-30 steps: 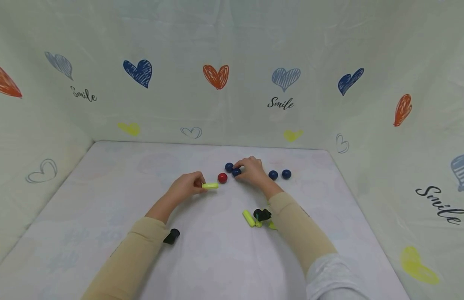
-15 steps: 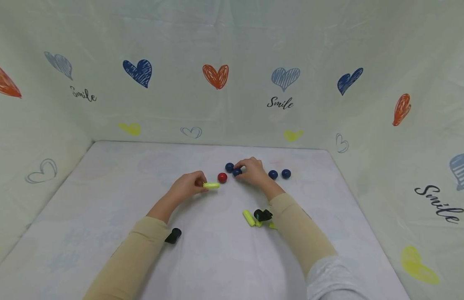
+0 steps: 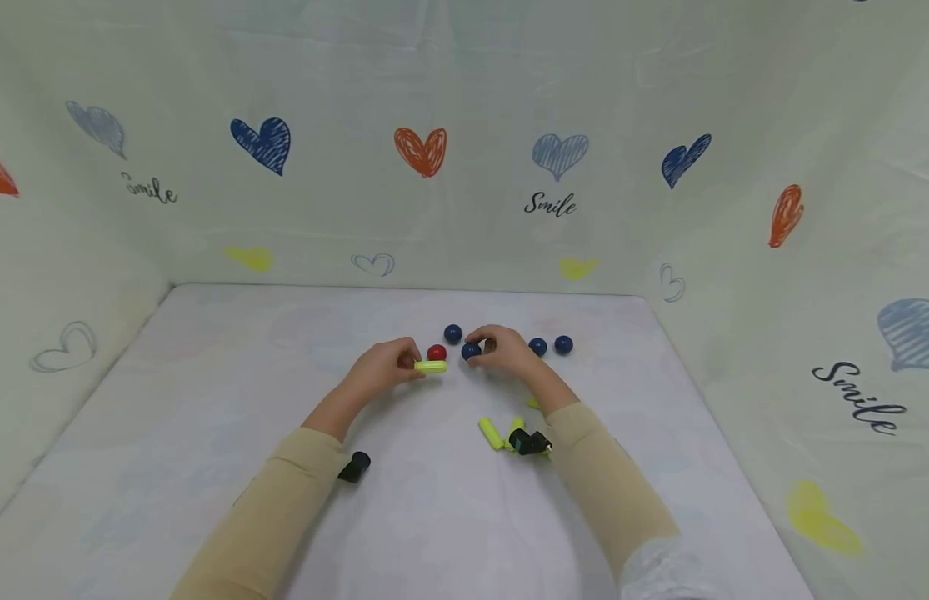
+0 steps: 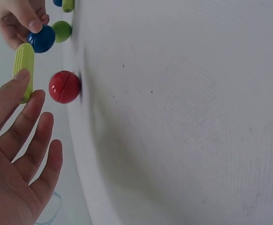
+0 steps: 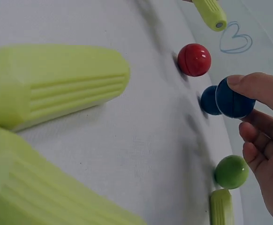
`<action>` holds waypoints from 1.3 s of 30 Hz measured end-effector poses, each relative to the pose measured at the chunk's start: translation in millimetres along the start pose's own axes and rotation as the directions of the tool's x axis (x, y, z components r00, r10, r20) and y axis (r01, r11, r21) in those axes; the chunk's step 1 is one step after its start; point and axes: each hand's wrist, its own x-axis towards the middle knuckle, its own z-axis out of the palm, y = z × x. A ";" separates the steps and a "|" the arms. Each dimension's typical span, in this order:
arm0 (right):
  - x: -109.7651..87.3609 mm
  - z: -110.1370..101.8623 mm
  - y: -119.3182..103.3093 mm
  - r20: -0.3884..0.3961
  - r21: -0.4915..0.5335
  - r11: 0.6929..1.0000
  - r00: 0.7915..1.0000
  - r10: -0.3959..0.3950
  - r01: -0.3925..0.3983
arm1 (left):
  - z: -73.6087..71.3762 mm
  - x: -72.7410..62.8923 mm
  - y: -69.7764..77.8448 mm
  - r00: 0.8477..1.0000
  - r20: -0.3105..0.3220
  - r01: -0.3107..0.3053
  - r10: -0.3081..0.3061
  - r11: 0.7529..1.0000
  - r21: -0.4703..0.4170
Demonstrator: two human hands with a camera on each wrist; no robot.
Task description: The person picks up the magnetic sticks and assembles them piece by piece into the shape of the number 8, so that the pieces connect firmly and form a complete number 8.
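Note:
In the head view my left hand [image 3: 385, 367] pinches a yellow-green ribbed stick [image 3: 432, 367] between thumb and index finger. Its other fingers are spread in the left wrist view. The stick is level and points right, just in front of a red ball [image 3: 436, 352] on the table. My right hand [image 3: 509, 354] pinches a blue ball [image 3: 471, 352] with the thumb on one side; the ball is raised off the table. Behind it rests another blue ball [image 3: 452, 334]. A round metal face [image 5: 219, 25] shows at the stick's end in the right wrist view.
Two more balls [image 3: 550, 345] sit right of my right hand; the right wrist view shows a green ball [image 5: 232, 172] beside a lying stick [image 5: 222, 208]. Several yellow-green sticks [image 3: 491, 433] lie by my right forearm. A printed cloth wall [image 3: 464, 208] stands behind the table.
The right hand has drawn its blue ball nearer, away from the blue ball behind. The left hand's stick has moved slightly right, toward that held ball. The head view has shifted a little.

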 end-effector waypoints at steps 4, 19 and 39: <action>-7.5 0.4 1.2 0.013 0.047 0.999 1.000 -0.010 0.009 | 3.0 2.5 2.5 1.000 0.002 0.006 -0.006 1.000 -0.009; -31.3 9.5 12.5 -0.036 0.147 0.989 0.999 0.032 -0.026 | 12.0 9.6 6.3 1.000 -0.001 -0.010 0.010 0.999 -0.032; -54.0 14.4 14.0 -0.081 0.300 0.954 0.996 0.045 -0.019 | 25.8 14.1 11.7 0.998 -0.013 -0.060 0.059 0.995 -0.082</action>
